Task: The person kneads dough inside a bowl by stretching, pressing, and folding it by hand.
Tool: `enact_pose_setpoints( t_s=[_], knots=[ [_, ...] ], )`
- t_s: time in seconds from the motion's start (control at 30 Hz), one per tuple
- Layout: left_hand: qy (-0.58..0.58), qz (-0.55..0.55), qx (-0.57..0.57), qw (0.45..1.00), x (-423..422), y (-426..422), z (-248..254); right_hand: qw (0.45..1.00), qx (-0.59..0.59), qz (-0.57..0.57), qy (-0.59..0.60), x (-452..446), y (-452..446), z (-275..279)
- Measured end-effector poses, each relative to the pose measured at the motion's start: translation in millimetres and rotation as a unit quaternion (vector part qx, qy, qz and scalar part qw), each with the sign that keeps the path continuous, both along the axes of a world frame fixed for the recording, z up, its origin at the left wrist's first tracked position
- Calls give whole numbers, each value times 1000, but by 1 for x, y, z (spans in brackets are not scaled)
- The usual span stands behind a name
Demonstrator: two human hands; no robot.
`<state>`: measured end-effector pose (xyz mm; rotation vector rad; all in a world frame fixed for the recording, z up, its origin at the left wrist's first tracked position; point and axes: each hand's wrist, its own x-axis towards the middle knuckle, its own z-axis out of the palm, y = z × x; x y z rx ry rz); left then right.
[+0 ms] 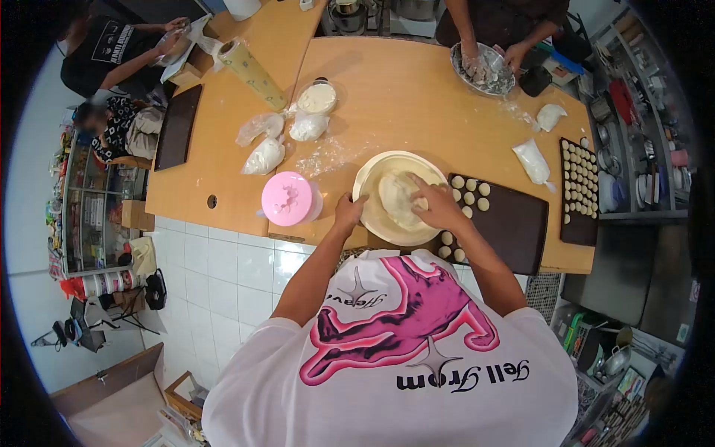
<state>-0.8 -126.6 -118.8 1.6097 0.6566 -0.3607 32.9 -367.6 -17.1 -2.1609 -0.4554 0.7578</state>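
Observation:
A cream-coloured bowl stands near the front edge of the table, with pale dough inside. My left hand grips the bowl's left rim. Over the right rim reaches my right hand, its fingers spread and touching the dough. Just right of the bowl, partly behind my right forearm, lies a dark baking tray with several small round dough pieces along its left side. A pink-lidded container stands left of my left hand.
Plastic bags of white powder and a roll of plastic wrap lie behind the container. Across the table, a co-worker's hands work in a metal bowl. Another full tray is far right. Two people are at left.

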Motion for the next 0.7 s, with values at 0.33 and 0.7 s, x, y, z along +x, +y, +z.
enact_pose_setpoints(
  t_s=[0.33,0.7],
  knots=[
    [-126,7,-36,991,-17,0,-18,975,-32,-50,-216,-18,66,-74],
    [-152,-35,109,982,-10,-3,2,956,99,-271,-57,12,51,-50]
  ],
)
